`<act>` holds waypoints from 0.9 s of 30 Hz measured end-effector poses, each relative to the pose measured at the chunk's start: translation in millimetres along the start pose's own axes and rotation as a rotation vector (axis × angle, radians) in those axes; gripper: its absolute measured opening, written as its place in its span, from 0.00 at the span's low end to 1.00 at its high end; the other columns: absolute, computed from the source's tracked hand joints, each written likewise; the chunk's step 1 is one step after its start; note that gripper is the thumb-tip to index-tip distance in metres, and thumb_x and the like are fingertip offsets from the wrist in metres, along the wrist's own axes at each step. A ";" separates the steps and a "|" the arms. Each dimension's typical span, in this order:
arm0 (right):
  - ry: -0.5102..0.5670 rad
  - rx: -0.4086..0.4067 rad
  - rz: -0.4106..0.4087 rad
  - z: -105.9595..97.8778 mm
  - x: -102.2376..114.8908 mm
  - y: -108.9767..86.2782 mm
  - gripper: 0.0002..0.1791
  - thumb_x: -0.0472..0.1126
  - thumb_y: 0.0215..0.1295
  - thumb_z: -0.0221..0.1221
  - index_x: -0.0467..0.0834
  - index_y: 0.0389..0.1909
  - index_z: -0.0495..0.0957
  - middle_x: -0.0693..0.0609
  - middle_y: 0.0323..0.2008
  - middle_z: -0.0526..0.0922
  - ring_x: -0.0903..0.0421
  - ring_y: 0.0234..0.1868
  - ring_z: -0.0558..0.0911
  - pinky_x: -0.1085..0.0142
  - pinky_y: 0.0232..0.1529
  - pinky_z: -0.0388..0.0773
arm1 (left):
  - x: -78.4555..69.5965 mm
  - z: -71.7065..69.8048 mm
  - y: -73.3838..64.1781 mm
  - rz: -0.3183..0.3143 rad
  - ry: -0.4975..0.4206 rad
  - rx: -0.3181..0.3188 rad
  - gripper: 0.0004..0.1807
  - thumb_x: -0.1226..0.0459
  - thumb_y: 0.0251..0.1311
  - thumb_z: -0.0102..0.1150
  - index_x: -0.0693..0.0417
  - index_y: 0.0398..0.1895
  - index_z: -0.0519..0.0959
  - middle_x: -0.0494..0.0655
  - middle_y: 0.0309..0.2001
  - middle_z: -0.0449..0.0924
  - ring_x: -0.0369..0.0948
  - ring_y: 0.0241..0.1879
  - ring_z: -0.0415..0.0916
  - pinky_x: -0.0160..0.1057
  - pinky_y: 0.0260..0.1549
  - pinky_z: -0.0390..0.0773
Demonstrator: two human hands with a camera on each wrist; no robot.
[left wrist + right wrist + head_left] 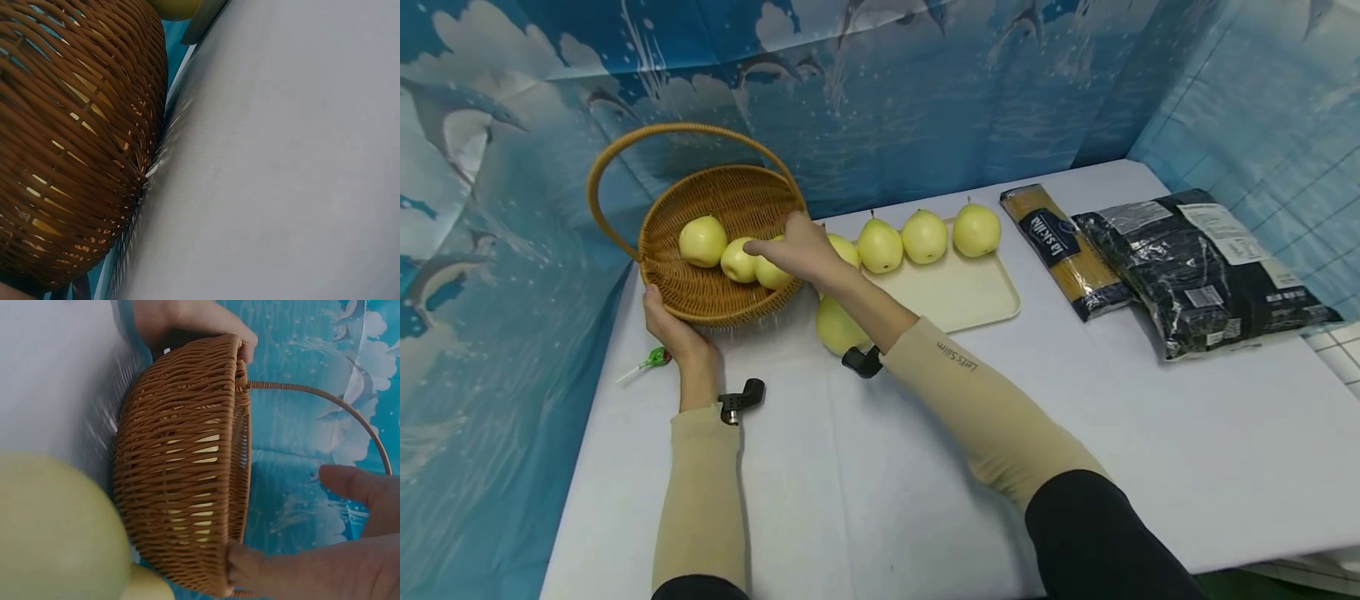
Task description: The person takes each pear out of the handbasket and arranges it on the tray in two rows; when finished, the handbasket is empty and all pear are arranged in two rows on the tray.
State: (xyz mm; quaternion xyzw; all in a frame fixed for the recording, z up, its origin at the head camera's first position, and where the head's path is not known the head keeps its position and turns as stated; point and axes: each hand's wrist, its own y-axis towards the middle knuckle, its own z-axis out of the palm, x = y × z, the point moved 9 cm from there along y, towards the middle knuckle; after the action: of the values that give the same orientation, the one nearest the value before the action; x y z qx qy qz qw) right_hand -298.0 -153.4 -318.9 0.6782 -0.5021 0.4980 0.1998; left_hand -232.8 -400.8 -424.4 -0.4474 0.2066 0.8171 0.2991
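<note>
A wicker basket with an arched handle tilts at the back left, three yellow-green pears showing inside. My left hand grips its left front rim; in the right wrist view, the left thumb lies over the edge. At the right rim is my right hand, its thumb apart from the rim over the opening. A right fingertip touches the rim in the right wrist view. Beside the right wrist sits another pear. The left wrist view shows the woven side close up.
Several pears line the back of a cream tray, partly behind the right hand. Further right lie a spaghetti pack and a black plastic package. A green-wrapped lollipop lies left of the left wrist. A sea-print curtain hangs behind.
</note>
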 end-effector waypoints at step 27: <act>-0.455 0.128 0.033 52.3 18.1 40.4 0.08 0.41 0.73 0.60 0.48 0.36 0.70 0.55 0.30 0.68 0.58 0.33 0.69 0.67 0.33 0.68 | 1.5 1.5 1.1 -0.010 0.022 0.004 0.26 0.49 0.74 0.47 0.42 0.70 0.78 0.41 0.70 0.76 0.40 0.71 0.71 0.34 0.72 0.68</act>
State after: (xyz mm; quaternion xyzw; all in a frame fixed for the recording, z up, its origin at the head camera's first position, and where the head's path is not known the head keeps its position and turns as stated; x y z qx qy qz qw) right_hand -308.8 -219.3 -334.5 0.7758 -0.5129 0.3664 0.0299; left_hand -235.1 -400.3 -424.8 -0.4570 0.2092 0.8102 0.3017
